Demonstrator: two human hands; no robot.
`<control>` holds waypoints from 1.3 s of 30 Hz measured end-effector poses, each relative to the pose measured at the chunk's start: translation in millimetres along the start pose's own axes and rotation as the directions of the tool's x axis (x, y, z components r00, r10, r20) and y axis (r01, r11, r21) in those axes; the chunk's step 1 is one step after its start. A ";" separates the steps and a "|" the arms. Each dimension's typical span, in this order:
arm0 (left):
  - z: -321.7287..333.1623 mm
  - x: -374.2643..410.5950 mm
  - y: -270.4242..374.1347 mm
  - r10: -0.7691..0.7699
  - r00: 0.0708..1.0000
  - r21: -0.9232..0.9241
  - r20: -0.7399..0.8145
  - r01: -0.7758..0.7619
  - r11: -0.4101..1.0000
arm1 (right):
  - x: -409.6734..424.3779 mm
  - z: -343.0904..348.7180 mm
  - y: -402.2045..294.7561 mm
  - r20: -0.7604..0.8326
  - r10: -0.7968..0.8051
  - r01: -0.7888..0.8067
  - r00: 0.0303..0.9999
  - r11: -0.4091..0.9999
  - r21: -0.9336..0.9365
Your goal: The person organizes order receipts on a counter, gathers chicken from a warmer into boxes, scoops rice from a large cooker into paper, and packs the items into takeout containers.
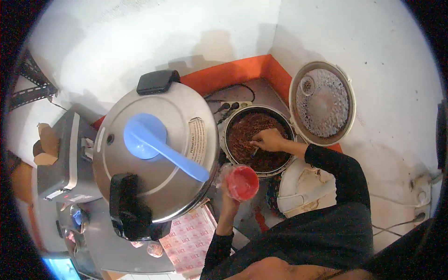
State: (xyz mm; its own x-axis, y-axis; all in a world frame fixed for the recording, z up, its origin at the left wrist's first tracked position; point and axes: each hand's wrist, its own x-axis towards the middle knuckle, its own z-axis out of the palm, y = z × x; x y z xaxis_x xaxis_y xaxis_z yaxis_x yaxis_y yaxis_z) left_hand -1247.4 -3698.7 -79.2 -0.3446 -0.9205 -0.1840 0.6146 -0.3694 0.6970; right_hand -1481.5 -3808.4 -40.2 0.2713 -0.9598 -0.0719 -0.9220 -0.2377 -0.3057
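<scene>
My left hand (pixel 229 206) grips a red plastic cup (pixel 243 183) with clear plastic film around its side, its mouth facing up. Beside it stands a round rice cooker (pixel 227 150) with its lid up, holding dark reddish-brown cooked grains (pixel 250 129). Inside the pot, my right hand (pixel 271 140) has its fingers pinched on what looks like a thin utensil (pixel 255 152), mostly hidden by the hand and grains. The raised cooker lid (pixel 323 103) shows its wet underside, beaded with droplets.
A large steel-lidded pot (pixel 175 115) with black handles carries a blue rice paddle (pixel 168 154) on its lid. Near my right forearm is a white appliance (pixel 290 189). Printed wrapping paper (pixel 189 241), a power strip (pixel 241 104) with plugs and a grey case (pixel 59 168) lie around.
</scene>
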 end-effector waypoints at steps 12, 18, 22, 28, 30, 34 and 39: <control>6.6 -2.3 3.0 -0.041 0.996 -0.086 -0.082 0.034 0.996 | -25.6 -2.8 10.6 -0.006 -0.083 0.083 0.997 0.994 0.064; 43.8 -17.6 17.2 0.094 0.988 -0.073 -0.123 -0.104 0.992 | -29.1 -13.4 21.1 -0.052 0.031 -0.021 0.998 0.985 0.173; 55.2 -5.8 22.1 0.104 0.979 -0.168 -0.176 -0.134 0.977 | -42.2 -58.1 16.2 -0.127 0.106 -0.067 0.986 0.958 0.278; 69.6 72.0 -2.3 0.242 0.936 0.081 -0.256 -0.229 0.970 | -64.7 -131.0 -42.7 -0.218 0.176 -0.212 0.960 0.965 -0.156; 97.9 106.9 -9.4 0.357 0.900 0.132 -0.248 -0.334 0.933 | -61.6 -119.4 -50.2 -0.328 0.037 -0.162 0.944 0.918 -0.363; 117.6 143.3 -21.9 0.227 0.923 -0.111 -0.310 -0.272 0.956 | -56.9 -63.3 -72.4 -0.246 -0.143 -0.146 0.959 0.492 -0.858; 110.0 131.6 -16.4 0.047 0.999 -0.412 0.014 -0.037 0.910 | -87.2 -71.3 -58.7 -0.486 -0.045 -0.321 0.873 0.698 -0.640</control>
State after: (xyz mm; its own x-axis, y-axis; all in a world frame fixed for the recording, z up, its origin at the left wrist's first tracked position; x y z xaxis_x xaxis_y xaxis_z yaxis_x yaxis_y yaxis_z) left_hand -1380.9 -3799.8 -38.5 -0.3252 -0.9351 -0.1409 0.8649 -0.3544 0.3556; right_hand -1470.7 -3721.4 51.7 0.1435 -0.8995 0.4127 -0.9078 0.0465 0.4169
